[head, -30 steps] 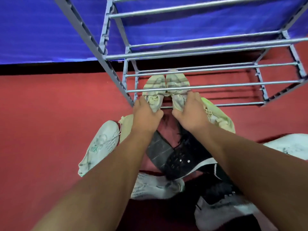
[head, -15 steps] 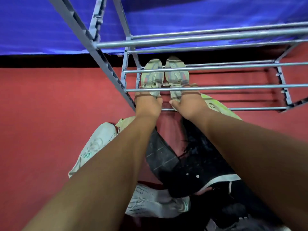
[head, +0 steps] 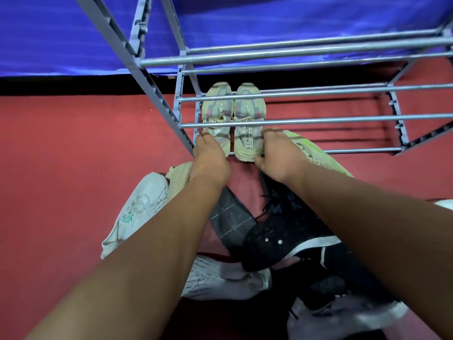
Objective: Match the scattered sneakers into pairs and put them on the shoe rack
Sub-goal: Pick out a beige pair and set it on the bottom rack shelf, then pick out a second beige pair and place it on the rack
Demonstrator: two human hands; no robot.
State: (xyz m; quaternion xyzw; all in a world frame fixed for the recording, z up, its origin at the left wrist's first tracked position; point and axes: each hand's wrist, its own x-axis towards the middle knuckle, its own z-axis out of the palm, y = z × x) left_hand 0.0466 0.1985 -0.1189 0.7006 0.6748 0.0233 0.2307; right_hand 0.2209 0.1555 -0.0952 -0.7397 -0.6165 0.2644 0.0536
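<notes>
White sneaker with green logo (head: 137,212) lay on red floor (head: 61,168), left of your left forearm. Your left hand (head: 210,155) gripped heel of left cream sneaker (head: 217,111); your right hand (head: 277,153) clasped heel of right cream sneaker (head: 248,123). Pair sat side by side on lowest bars of grey shoe rack (head: 318,120). Neon-yellow sneaker (head: 316,153) lay just right of right hand; black sneakers (head: 277,231) lay between your forearms.

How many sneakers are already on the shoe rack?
2: a beige pair side by side at the bottom tier's left end, left sneaker, right sneaker. Others lie on the floor.
</notes>
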